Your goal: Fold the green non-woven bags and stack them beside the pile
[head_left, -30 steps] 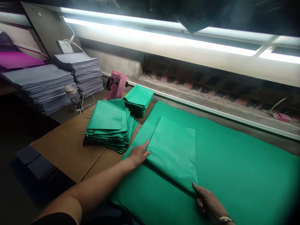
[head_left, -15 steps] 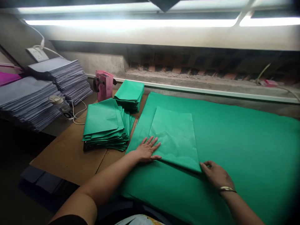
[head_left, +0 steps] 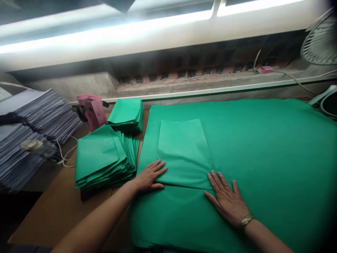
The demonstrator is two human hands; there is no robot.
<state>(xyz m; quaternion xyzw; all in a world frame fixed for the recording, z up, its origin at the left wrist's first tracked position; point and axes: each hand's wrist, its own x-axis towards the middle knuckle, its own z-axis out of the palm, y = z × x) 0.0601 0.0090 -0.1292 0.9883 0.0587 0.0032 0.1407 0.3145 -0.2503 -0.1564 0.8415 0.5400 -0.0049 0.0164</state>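
A folded green sheet [head_left: 181, 147] lies on a large green stack of sheets [head_left: 263, 151], with creases running toward its lower right corner. My left hand [head_left: 150, 176] rests flat with fingers spread at the folded sheet's lower left corner. Palm down, my right hand [head_left: 226, 198] presses at the lower right corner, its fingers apart and a bracelet on the wrist. Neither hand grips anything.
Left of the large stack are two piles of folded green pieces, a near one [head_left: 100, 154] and a far one [head_left: 126, 112]. A pink object [head_left: 92, 110], grey paper stacks [head_left: 50, 112] and a clear bottle [head_left: 39, 147] stand farther left. A fan [head_left: 321, 42] is at upper right.
The view has turned to the right. My right hand has gone from pinched fingers at the folded sheet's corner to lying flat and spread. My left hand stays at the lower left corner.
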